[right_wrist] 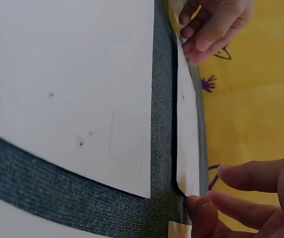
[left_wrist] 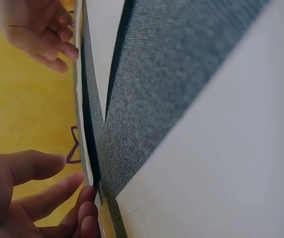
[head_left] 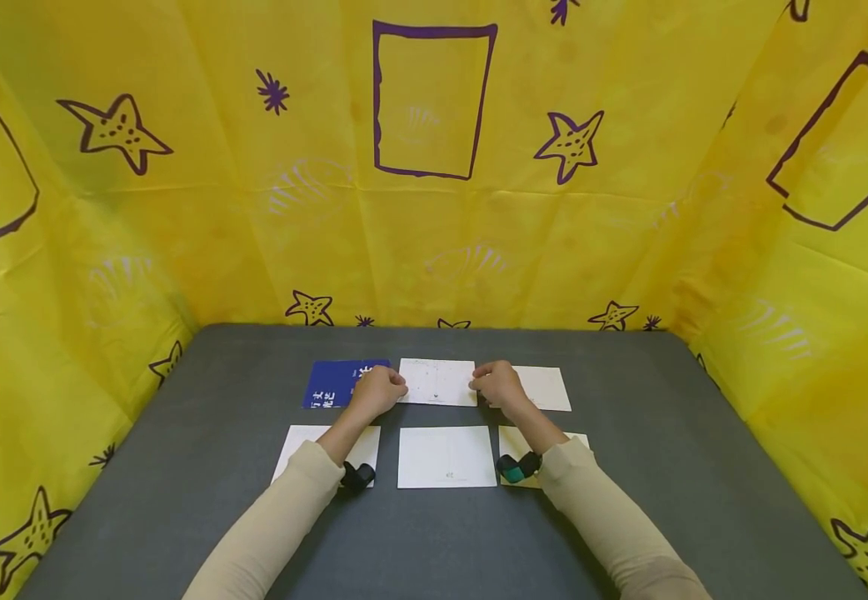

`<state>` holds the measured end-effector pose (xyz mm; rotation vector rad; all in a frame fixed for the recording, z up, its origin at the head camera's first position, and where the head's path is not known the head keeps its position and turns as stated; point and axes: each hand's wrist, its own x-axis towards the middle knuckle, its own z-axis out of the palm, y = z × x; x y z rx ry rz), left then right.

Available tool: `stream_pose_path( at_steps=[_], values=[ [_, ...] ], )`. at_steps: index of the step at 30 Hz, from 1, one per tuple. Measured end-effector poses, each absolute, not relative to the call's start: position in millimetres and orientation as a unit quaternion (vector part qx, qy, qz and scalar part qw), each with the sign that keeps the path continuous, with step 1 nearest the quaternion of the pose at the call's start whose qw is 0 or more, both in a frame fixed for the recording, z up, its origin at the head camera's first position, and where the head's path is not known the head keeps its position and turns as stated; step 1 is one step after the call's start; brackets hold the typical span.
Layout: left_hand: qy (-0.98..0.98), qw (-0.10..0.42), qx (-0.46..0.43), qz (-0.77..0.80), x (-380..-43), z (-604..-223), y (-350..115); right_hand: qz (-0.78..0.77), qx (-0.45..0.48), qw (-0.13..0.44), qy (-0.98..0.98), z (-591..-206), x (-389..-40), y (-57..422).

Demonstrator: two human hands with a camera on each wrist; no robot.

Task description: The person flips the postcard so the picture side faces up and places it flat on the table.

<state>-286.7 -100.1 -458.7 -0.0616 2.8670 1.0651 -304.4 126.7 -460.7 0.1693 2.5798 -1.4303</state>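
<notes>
A white postcard-like card (head_left: 436, 383) with small specks lies in the middle of the back row. My left hand (head_left: 380, 390) has its fingertips at that card's left edge; in the left wrist view, the thumb (left_wrist: 47, 166) stands apart from the other fingers. On the opposite side, my right hand (head_left: 499, 385) touches near the right edge with loosely bent fingers. The right wrist view shows the same card (right_wrist: 187, 134) nearly edge-on, fingertips at its corner and the thumb away from it. Left of it lies a blue card (head_left: 332, 385) with white characters, partly behind my left hand.
A cream card (head_left: 546, 389) is at the back right. The front row has a white card (head_left: 302, 442) under the left forearm, another white card (head_left: 446, 457) in the middle and a yellowish card (head_left: 512, 440) under the right wrist. Yellow patterned cloth (head_left: 434, 242) surrounds the grey table (head_left: 434, 542).
</notes>
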Motion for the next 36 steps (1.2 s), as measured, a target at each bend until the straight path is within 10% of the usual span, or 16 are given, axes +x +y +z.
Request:
stream_pose_path(
  at_steps=[36],
  values=[
    [0.899, 0.019, 0.000, 0.438, -286, -452, -108, -0.446, -0.081, -0.053, 0.890, -464, -298, 152]
  ],
)
